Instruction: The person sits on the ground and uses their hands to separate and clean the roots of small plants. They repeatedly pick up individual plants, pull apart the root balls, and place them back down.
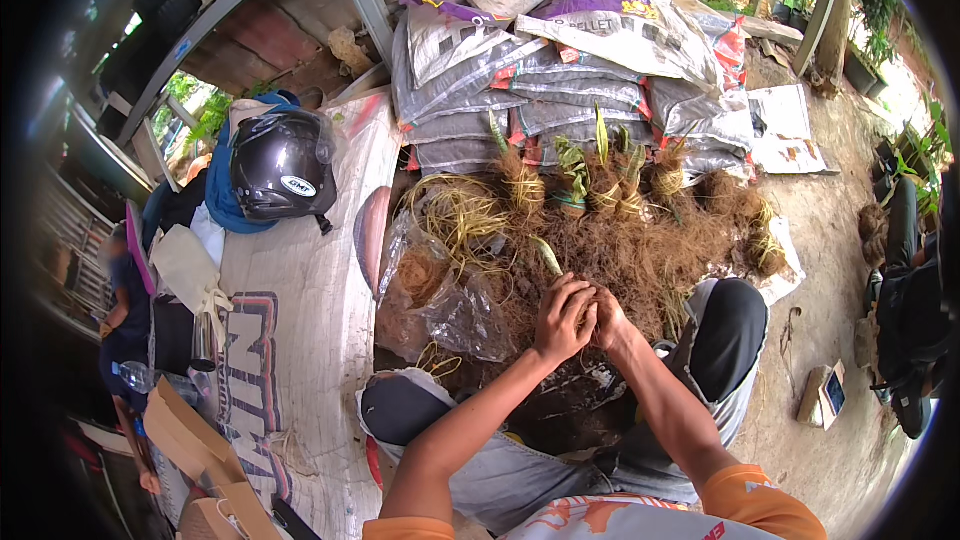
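Observation:
My left hand (564, 319) and my right hand (609, 321) meet around the base of a snake plant cutting (547, 255), whose mottled leaf points up and to the left. The fingers cover what they press at the leaf's base; brown fibre shows around them. Beyond the hands lies a heap of loose coconut fibre (645, 255). Several small plants with fibre-wrapped root balls stand along its far side, among them a tied ball (525, 191) and another (669, 178). To the left is a tangle of yellow-green plastic twine (457, 214) by a clear plastic bag (469, 315).
Filled sacks (465, 109) are stacked behind the fibre. On the left, a sack-covered surface (315, 360) bears a black helmet (283, 165) and an open cardboard box (196, 439). One person (124, 307) stands far left; another's dark-clothed leg (904, 315) is at right, near a small package (817, 396).

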